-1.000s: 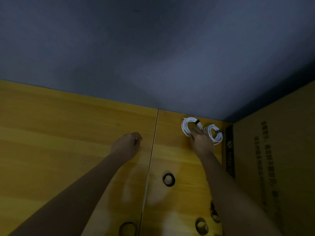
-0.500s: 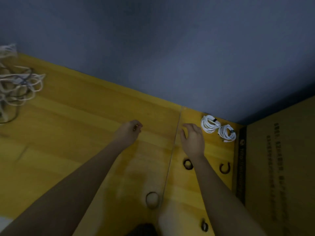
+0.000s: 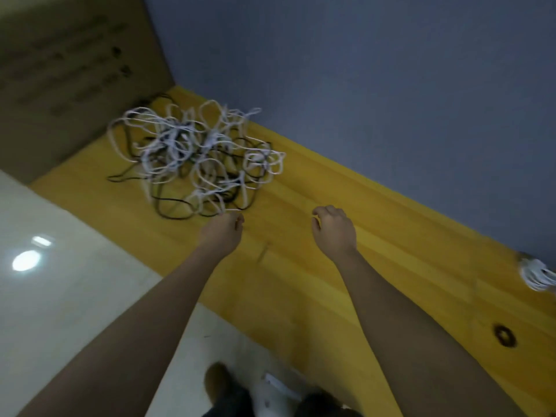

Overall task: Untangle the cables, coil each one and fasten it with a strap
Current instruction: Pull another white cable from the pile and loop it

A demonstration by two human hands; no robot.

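Cables lie tangled just beyond your loosely curled, empty hands, left and right; pull one free next.

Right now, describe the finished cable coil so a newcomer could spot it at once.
Follow the yellow wooden table along the grey wall to its far right end. There, at the picture's right edge, lies a small white coiled cable. Unlike the sprawling tangle of white and black cables at the left end, it is compact and tidy.
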